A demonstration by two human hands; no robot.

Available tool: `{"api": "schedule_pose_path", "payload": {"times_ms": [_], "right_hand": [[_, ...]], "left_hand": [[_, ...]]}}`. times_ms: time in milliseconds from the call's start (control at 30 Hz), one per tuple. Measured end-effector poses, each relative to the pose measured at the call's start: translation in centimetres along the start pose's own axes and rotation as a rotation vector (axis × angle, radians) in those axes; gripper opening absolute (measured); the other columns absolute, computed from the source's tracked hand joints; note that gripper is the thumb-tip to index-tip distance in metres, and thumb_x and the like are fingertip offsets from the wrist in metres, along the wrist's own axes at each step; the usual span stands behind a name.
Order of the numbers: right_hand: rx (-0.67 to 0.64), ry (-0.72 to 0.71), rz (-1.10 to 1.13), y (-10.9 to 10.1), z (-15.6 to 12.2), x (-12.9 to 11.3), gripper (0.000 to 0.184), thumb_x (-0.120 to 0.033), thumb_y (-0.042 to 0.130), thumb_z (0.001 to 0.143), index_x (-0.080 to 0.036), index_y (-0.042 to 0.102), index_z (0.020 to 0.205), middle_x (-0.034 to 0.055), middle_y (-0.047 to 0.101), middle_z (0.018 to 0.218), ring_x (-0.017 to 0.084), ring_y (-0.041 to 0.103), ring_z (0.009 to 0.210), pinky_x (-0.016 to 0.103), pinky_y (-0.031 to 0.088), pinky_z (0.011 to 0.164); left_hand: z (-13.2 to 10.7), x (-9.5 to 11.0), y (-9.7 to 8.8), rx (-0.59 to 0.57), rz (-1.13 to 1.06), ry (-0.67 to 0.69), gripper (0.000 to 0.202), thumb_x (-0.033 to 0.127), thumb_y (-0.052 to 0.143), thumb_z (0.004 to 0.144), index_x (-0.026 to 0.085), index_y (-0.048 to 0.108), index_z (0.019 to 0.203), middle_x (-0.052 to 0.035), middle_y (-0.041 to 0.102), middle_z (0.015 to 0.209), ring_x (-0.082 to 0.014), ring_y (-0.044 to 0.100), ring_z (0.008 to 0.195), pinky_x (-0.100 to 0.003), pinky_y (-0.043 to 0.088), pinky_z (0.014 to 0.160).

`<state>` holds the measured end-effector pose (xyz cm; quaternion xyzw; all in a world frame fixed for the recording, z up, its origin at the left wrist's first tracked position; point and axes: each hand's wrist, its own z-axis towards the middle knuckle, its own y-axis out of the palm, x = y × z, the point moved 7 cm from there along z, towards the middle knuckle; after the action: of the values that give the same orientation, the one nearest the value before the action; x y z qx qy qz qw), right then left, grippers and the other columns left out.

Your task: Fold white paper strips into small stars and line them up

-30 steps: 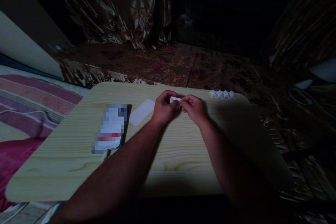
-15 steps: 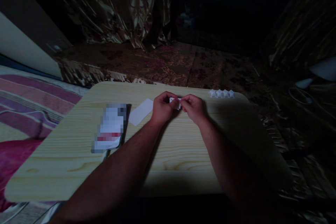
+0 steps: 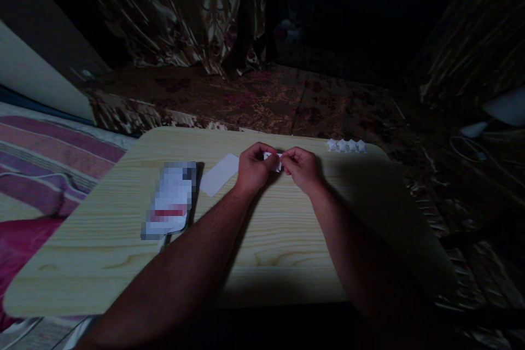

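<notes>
A small folded piece of white paper point(image 3: 269, 156) is held between my two hands, just above the wooden table point(image 3: 283, 246). My left hand point(image 3: 255, 168) is closed on it with the thumb across its face. Thumb and fingertips of my right hand point(image 3: 301, 167) pinch at its right edge; my fingers hide part of it. Beside my left hand a flat white sheet of paper point(image 3: 219, 175) lies slantwise on the table. Several small white folded paper stars point(image 3: 346, 145) sit in a row near the far right edge.
A phone-like flat object point(image 3: 172, 197), blurred out by pixels, lies left of the paper sheet. Left of the table is a striped bedcover point(image 3: 45, 175). Patterned curtains point(image 3: 197, 16) hang beyond the table. A white lamp point(image 3: 506, 106) stands dimly at the right.
Hardly anything differs. Both hands keep nearly the same hold on the folded paper, and the whole view has shifted very slightly.
</notes>
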<state>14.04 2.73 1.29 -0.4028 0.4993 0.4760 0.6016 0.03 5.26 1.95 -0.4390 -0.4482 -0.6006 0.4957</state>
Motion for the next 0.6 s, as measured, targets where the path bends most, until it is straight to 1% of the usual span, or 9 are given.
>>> {"api": "schedule_pose_path", "payload": {"times_ms": [133, 267, 600], "right_hand": [[0.004, 0.012, -0.005, 0.03, -0.09, -0.14, 0.015, -0.031, 0.066, 0.069, -0.017, 0.060, 0.070, -0.0046, 0.054, 0.051, 0.008, 0.045, 0.045, 0.022, 0.034, 0.045], [0.000, 0.015, -0.016, 0.07, -0.19, -0.36, 0.016, -0.033, 0.066, 0.069, -0.017, 0.061, 0.070, -0.0046, 0.054, 0.050, 0.009, 0.044, 0.044, 0.022, 0.034, 0.045], [-0.001, 0.015, -0.021, 0.06, -0.17, -0.26, 0.015, -0.032, 0.066, 0.070, -0.018, 0.060, 0.069, -0.0048, 0.053, 0.049, 0.009, 0.045, 0.045, 0.022, 0.034, 0.046]], "left_hand": [[0.02, -0.01, -0.03, 0.001, 0.014, 0.003, 0.013, 0.019, 0.071, 0.065, 0.016, 0.065, 0.076, 0.0030, 0.058, 0.058, -0.0087, 0.049, 0.049, -0.020, 0.038, 0.047], [0.06, -0.03, 0.00, -0.004, 0.009, -0.001, 0.012, 0.018, 0.070, 0.064, 0.016, 0.064, 0.075, 0.0025, 0.059, 0.060, -0.0093, 0.051, 0.051, -0.021, 0.040, 0.049], [-0.04, 0.02, 0.00, 0.000, 0.021, 0.017, 0.012, 0.019, 0.070, 0.064, 0.016, 0.064, 0.075, 0.0032, 0.058, 0.059, -0.0086, 0.050, 0.049, -0.020, 0.040, 0.048]]}}
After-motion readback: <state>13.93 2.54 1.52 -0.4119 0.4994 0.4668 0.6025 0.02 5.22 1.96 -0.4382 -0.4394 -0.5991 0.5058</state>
